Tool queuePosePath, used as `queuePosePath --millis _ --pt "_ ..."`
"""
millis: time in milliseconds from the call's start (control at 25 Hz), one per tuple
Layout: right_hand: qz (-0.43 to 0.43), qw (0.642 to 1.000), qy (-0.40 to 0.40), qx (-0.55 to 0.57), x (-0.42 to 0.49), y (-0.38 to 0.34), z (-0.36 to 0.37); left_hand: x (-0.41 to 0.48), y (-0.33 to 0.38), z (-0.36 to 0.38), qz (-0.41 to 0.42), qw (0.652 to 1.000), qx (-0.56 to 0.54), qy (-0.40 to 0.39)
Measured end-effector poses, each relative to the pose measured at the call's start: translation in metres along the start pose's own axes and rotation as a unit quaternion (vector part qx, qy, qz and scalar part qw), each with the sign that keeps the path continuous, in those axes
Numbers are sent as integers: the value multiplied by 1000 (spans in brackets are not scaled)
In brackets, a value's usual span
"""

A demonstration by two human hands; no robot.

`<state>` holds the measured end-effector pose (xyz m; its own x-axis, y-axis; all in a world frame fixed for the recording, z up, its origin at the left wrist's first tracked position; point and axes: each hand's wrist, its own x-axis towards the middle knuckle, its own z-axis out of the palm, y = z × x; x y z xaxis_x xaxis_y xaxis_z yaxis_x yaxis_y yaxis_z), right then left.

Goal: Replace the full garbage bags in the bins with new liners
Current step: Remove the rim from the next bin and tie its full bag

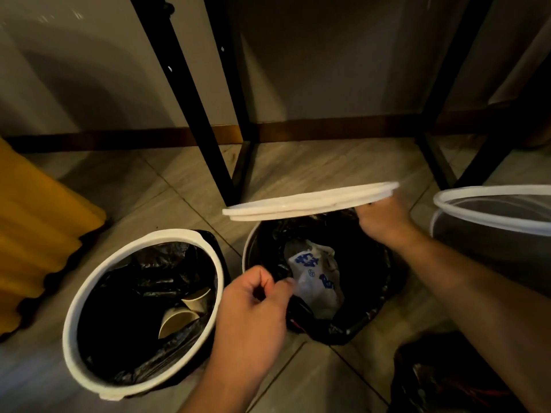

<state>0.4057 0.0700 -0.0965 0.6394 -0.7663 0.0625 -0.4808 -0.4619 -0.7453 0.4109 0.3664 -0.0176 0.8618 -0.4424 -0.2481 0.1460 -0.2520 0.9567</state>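
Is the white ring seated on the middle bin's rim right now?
No: the right hand holds the white ring lifted clear above the middle bin, leaving its black liner exposed.

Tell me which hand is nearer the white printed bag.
Left: the left hand is just beside the white printed bag; the right hand holds the white ring up beyond it.

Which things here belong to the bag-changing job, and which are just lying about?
In the job:
left bin, black bag holding cups
middle bin, its liner pinched by the left hand
ring, lifted off in the right hand
right bin
floor bag

Lying about:
yellow object
frame legs
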Motion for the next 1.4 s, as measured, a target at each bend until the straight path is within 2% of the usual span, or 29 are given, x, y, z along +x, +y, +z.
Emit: queuePosePath --millis 80,200,280,400,520,680,760,880,960,1040,1120,1200,1320,1400 --pt "-12 999 35 8 -9 0 1 2 -1 -3 18 999 43 15" --pt "66 992 11 106 -5 -10 -7 10 9 -10 65 994 89 15" --pt "91 984 34 150 -6 -20 -13 15 20 -16 54 992 114 -20" --pt "9 992 33 120 -26 -32 -15 18 33 -22 55 976 207 -37" --pt "-85 989 46 110 -48 -36 -31 12 35 -26 98 957 271 28" --pt "-120 982 98 109 -70 -39 -70 2 29 -43 84 954 267 108" --pt "-106 991 47 71 -80 -35 -81 -3 24 -52 90 935 326 103" --pt "-88 992 -69 -50 -93 -22 -83 -7 17 -57 132 895 417 87" --pt "-131 988 -55 -67 -98 -17 -85 -10 12 -58 142 903 394 93" --pt "-193 979 -24 -62 -102 -16 -87 -18 6 -55 111 937 316 104" --pt "-197 980 -5 -27 -105 -16 -88 -31 -5 -49 66 965 225 115" --pt "-138 990 -17 -32 -106 -14 -89 -42 -22 -39 15 982 144 118" --pt "-19 984 -129 -122 -114 3 -83 -48 -48 -29 -35 991 65 109" --pt "5 988 -128 -86 -117 14 -79 -48 -55 -26 -69 990 6 121"
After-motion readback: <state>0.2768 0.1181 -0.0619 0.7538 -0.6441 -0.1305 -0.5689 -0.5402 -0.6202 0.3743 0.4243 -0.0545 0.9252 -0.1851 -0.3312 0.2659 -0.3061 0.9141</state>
